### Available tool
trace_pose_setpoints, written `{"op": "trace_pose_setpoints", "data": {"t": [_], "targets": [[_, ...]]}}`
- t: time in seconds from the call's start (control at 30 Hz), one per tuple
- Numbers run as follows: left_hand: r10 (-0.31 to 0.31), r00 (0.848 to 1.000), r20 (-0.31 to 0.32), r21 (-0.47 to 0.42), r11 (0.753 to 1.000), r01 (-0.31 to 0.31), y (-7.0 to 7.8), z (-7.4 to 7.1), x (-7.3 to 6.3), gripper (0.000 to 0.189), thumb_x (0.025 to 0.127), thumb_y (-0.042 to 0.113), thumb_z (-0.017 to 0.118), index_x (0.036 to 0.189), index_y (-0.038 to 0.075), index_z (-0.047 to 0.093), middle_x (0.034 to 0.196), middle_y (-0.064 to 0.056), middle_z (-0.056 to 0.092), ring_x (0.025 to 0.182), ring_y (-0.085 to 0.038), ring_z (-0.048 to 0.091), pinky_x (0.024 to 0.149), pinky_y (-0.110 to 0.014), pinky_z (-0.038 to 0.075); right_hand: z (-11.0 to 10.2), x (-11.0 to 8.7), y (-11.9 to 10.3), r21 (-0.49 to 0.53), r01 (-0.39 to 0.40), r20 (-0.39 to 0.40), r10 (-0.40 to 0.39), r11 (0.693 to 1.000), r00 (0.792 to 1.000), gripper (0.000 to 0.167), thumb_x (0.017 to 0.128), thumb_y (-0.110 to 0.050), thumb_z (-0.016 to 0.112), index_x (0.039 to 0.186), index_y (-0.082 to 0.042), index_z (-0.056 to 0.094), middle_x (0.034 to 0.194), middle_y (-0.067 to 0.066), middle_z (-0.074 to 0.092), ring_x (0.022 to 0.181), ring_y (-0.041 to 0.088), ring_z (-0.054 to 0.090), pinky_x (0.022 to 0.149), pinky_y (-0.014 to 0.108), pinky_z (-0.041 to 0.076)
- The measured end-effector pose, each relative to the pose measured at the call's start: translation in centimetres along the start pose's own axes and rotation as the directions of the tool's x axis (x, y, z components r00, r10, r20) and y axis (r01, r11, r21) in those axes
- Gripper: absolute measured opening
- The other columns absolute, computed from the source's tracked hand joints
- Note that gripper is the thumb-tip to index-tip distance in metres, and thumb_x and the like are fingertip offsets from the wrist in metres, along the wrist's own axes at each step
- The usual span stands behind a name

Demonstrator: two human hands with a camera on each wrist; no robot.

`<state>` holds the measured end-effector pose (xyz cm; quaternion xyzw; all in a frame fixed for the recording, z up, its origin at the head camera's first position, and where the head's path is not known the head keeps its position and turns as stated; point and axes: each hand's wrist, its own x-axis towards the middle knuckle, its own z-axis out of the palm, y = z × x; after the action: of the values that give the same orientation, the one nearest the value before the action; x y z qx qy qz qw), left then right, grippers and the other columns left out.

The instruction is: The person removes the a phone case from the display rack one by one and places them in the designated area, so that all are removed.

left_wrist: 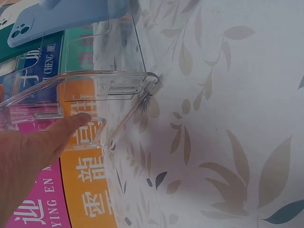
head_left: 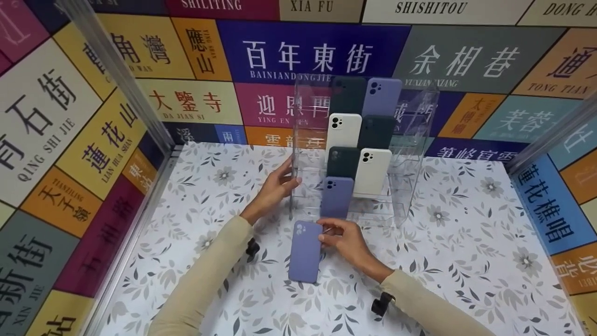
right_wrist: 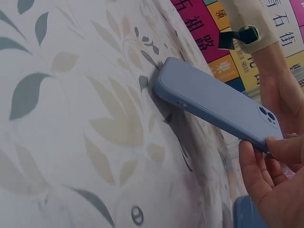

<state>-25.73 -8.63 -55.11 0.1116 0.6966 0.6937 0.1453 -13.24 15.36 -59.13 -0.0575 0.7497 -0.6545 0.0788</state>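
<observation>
My right hand (head_left: 347,240) pinches a lavender phone case (head_left: 305,254) between thumb and fingers, at its camera end on the right edge. In the right wrist view the case (right_wrist: 218,102) leans at a slant, its lower end close over the tablecloth. My left hand (head_left: 275,189) grips the left side of a clear tiered display stand (head_left: 373,208); the left wrist view has its thumb (left_wrist: 59,130) lying along the clear side panel. On the stand, a lavender case (head_left: 336,198) fills the lowest tier at left, directly behind the held one.
Higher tiers carry white cases (head_left: 373,172), dark green cases (head_left: 343,161) and another lavender case (head_left: 385,95). A floral tablecloth (head_left: 466,270) covers the table. Walls of coloured sign panels (head_left: 312,51) rise behind and on both sides, with metal corner posts (head_left: 121,79).
</observation>
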Motion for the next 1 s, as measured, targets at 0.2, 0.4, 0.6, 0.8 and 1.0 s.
{"op": "trace_pose_setpoints", "data": {"t": [0.2, 0.4, 0.6, 0.8, 1.0], "targets": [[0.002, 1.000, -0.003, 0.011, 1.000, -0.002, -0.1, 0.0, 0.2, 0.079, 0.111, 0.013, 0.065, 0.177, 0.022, 0.023, 0.167, -0.023, 0.046, 0.146, -0.039, 0.056, 0.117, -0.068, 0.044, 1.8, 0.2, 0.3, 0.053, -0.042, 0.032, 0.041, 0.998, 0.999, 0.037, 0.092, 0.013, 0.080, 0.129, 0.008, 0.076, 0.103, 0.020, 0.074, 0.083, 0.021, 0.075, 0.075, 0.042, 0.067], [0.009, 1.000, 0.008, 0.012, 1.000, -0.009, -0.2, 0.0, 0.3, 0.079, 0.111, 0.014, 0.065, 0.177, 0.024, 0.023, 0.167, -0.022, 0.047, 0.147, -0.040, 0.055, 0.118, -0.066, 0.043, 3.2, 0.2, 0.9, 0.104, -0.067, 0.073, 0.060, 0.992, 0.996, 0.037, 0.093, 0.011, 0.080, 0.130, 0.009, 0.075, 0.106, 0.018, 0.073, 0.085, 0.019, 0.076, 0.075, 0.039, 0.067], [0.023, 1.000, -0.014, 0.029, 0.999, -0.022, -0.3, 0.1, 0.0, 0.079, 0.110, 0.012, 0.066, 0.177, 0.022, 0.025, 0.164, -0.024, 0.051, 0.143, -0.041, 0.059, 0.116, -0.067, 0.045, 5.1, 0.4, 1.9, 0.128, -0.099, 0.123, 0.083, 0.987, 0.989, 0.038, 0.095, 0.009, 0.079, 0.133, 0.007, 0.075, 0.104, 0.014, 0.072, 0.084, 0.019, 0.075, 0.074, 0.037, 0.067], [0.029, 1.000, -0.009, 0.028, 0.999, -0.029, -0.3, 0.2, -0.1, 0.079, 0.111, 0.013, 0.066, 0.177, 0.020, 0.024, 0.166, -0.024, 0.048, 0.145, -0.042, 0.057, 0.116, -0.068, 0.045, 7.5, 1.1, 2.7, 0.134, -0.084, 0.136, 0.065, 0.987, 0.989, 0.038, 0.093, 0.013, 0.077, 0.130, 0.011, 0.074, 0.101, 0.016, 0.074, 0.080, 0.018, 0.075, 0.070, 0.035, 0.066], [0.036, 0.999, 0.003, 0.035, 0.999, -0.036, -0.3, 0.0, 0.1, 0.080, 0.110, 0.013, 0.066, 0.177, 0.019, 0.022, 0.168, -0.025, 0.045, 0.148, -0.046, 0.053, 0.116, -0.068, 0.045, 8.9, 2.0, 2.3, 0.008, -0.006, 0.120, 0.005, 1.000, 0.993, 0.034, 0.092, 0.011, 0.079, 0.126, 0.008, 0.078, 0.096, 0.016, 0.077, 0.077, 0.025, 0.076, 0.065, 0.030, 0.064]]}}
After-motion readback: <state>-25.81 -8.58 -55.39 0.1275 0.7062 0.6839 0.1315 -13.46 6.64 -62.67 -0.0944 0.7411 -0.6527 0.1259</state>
